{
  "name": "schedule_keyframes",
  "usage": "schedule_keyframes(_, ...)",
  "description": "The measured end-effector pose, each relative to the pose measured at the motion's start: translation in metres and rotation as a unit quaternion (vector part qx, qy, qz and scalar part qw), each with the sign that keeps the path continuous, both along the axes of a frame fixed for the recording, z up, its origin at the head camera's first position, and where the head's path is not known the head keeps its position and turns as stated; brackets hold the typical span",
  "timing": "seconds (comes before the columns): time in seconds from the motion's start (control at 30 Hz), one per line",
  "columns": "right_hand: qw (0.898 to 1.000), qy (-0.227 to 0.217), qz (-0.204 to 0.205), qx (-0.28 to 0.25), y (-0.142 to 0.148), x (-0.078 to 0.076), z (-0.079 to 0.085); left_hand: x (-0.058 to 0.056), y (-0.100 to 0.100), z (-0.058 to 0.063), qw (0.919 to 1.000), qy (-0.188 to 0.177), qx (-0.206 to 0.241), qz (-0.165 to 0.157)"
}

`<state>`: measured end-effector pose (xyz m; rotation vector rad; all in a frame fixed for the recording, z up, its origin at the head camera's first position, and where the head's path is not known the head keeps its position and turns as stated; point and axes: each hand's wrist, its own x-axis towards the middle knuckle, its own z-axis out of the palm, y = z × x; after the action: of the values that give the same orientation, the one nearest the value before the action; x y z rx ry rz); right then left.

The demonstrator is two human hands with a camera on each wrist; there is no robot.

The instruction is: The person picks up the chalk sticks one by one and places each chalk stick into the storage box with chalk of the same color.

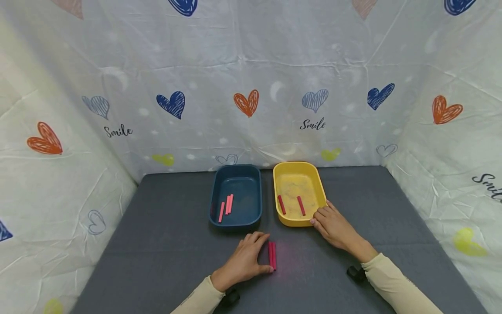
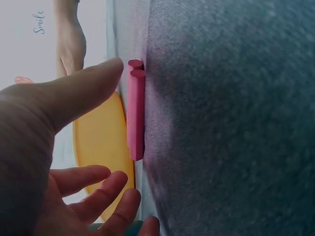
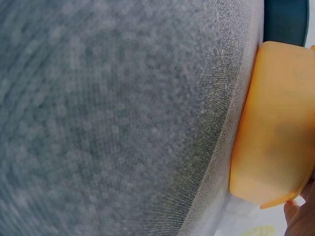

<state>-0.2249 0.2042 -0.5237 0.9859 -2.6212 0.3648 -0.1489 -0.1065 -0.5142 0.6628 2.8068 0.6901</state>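
Two pinkish-red hexagonal sticks [image 1: 272, 256], crayon-like in shape, lie side by side on the grey cloth. My left hand [image 1: 245, 257] is spread beside them, its thumb near their near end; whether it touches them I cannot tell. In the left wrist view the sticks [image 2: 137, 115] show past the thumb, and the fingers [image 2: 120, 206] are apart from them. My right hand [image 1: 335, 224] grips the near right corner of a yellow tub [image 1: 300, 221]. Two dark red sticks [image 1: 300, 206] lie in that tub. The right wrist view shows the tub's side wall [image 3: 275, 123] and only part of the hand.
A dark blue tub [image 1: 235, 226] stands left of the yellow one, with three lighter pink sticks [image 1: 227, 205] inside. Both tubs are at the back of the cloth-covered table [image 1: 168, 226], near a white curtain [image 1: 251, 43] printed with hearts.
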Motion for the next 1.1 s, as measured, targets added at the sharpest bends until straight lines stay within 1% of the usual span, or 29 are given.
schedule_keyframes(0.17,1.0,0.001,-0.002,0.001,-0.0001,0.0003,0.0004,0.0001,-0.0001,-0.0029,0.9999,-0.01,0.0,-0.003)
schedule_keyframes(0.37,1.0,0.004,-0.002,0.002,0.0004,-0.0001,0.0005,-0.0015,0.0011,-0.0058,0.9999,-0.01,-0.011,-0.003)
schedule_keyframes(0.67,1.0,-0.001,-0.004,0.001,0.0006,0.0001,-0.0001,-0.0011,0.0026,-0.0056,0.9995,0.001,-0.031,-0.006)
schedule_keyframes(1.1,1.0,-0.005,-0.004,0.001,0.0009,-0.0002,-0.0007,0.0004,0.0022,-0.0063,0.9997,0.01,-0.024,-0.004)
